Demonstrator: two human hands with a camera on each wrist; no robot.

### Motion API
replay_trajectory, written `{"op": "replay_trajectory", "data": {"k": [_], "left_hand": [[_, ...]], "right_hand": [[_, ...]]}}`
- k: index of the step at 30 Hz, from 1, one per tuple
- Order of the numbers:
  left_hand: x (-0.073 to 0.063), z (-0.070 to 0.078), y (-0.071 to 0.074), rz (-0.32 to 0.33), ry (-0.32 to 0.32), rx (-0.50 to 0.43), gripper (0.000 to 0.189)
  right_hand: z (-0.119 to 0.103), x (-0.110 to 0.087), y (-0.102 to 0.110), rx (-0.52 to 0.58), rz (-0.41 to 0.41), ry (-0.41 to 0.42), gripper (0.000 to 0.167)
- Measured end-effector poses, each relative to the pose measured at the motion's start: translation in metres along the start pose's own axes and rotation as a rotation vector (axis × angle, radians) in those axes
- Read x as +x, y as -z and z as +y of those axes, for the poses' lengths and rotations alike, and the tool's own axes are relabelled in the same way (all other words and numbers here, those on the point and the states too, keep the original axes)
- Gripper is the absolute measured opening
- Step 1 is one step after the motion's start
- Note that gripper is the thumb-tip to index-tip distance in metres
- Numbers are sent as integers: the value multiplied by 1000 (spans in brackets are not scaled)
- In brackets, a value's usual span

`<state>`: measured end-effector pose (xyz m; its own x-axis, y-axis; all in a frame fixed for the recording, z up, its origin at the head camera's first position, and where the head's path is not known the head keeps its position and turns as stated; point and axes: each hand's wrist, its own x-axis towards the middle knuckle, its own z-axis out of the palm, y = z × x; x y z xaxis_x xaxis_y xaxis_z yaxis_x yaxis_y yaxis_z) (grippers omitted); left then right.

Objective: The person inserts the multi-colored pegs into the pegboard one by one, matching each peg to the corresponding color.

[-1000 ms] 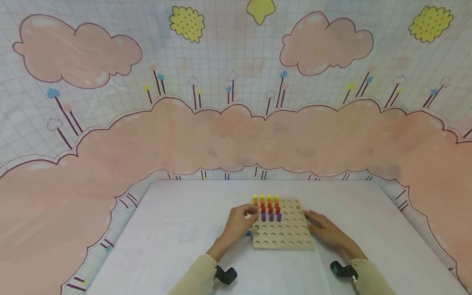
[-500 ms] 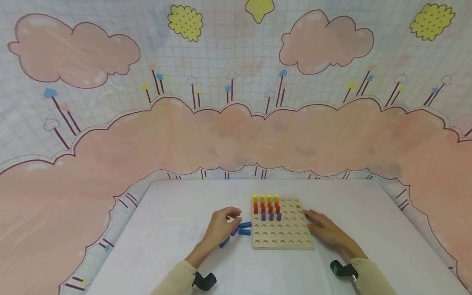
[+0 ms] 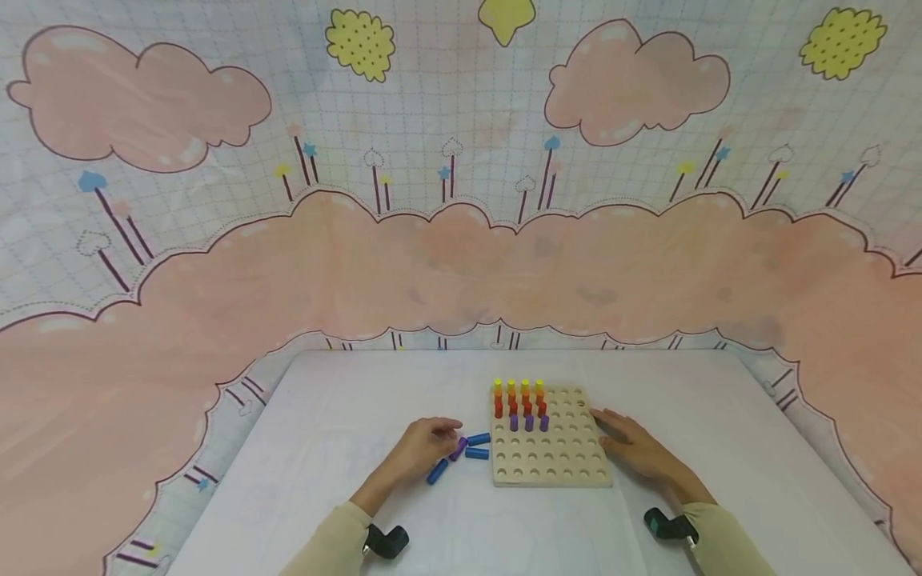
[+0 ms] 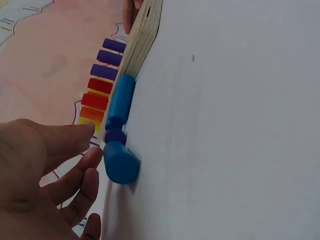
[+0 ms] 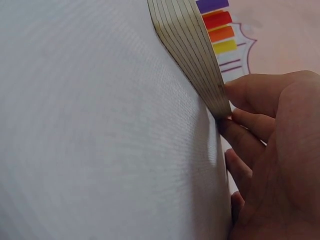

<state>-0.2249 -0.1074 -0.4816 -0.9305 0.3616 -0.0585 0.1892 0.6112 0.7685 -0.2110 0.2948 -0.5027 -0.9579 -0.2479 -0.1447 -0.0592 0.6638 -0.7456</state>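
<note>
My left hand (image 3: 420, 448) hovers at the loose purple peg (image 3: 458, 450) lying left of the wooden pegboard (image 3: 555, 478). In the left wrist view, thumb and fingers stand apart with nothing between them, beside a blue peg (image 4: 123, 165). Three blue pegs lie on the table: two by the board's left edge, one nearer the wrist. Rows of yellow, orange and red pegs (image 3: 527, 409) stand upright in the board's far left part, with three purple pegs (image 3: 529, 423) before them. My right hand (image 3: 641, 453) rests against the board's right edge, fingertips touching its side.
The board sits on a white-covered table (image 3: 346, 416). Bare holes fill its right and near parts. Behind the table hangs a patterned cloth (image 3: 461, 272) with clouds. A black wrist device (image 3: 387, 542) is worn on each forearm.
My left hand has moved left from the board's left edge to the loose pegs, bringing them into view. The right hand stays at the board's right edge.
</note>
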Motion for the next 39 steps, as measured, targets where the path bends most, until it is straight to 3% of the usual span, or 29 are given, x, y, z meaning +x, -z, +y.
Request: {"op": "replay_trajectory", "data": {"k": [6,11,15,30,36,39], "left_hand": [[1,-5,1,-70,7,35,34],[2,-9,0,-77,-18,87,28],[2,-11,-3,-68,-13,74,24],[0,-10,-4,100,-26,-44,25],[3,-2,-3,139,24,-63,23],[4,4,-4,163,20,-78,21]], "right_hand": [[1,1,0,-2,-3,-8,58],[1,1,0,1,-9,-15,58],[1,0,0,0,-6,-7,58],[-1,-2,0,5,-22,-5,57],[-2,-2,0,4,-20,-15,58],[-3,-2,1,5,-20,-18,58]]}}
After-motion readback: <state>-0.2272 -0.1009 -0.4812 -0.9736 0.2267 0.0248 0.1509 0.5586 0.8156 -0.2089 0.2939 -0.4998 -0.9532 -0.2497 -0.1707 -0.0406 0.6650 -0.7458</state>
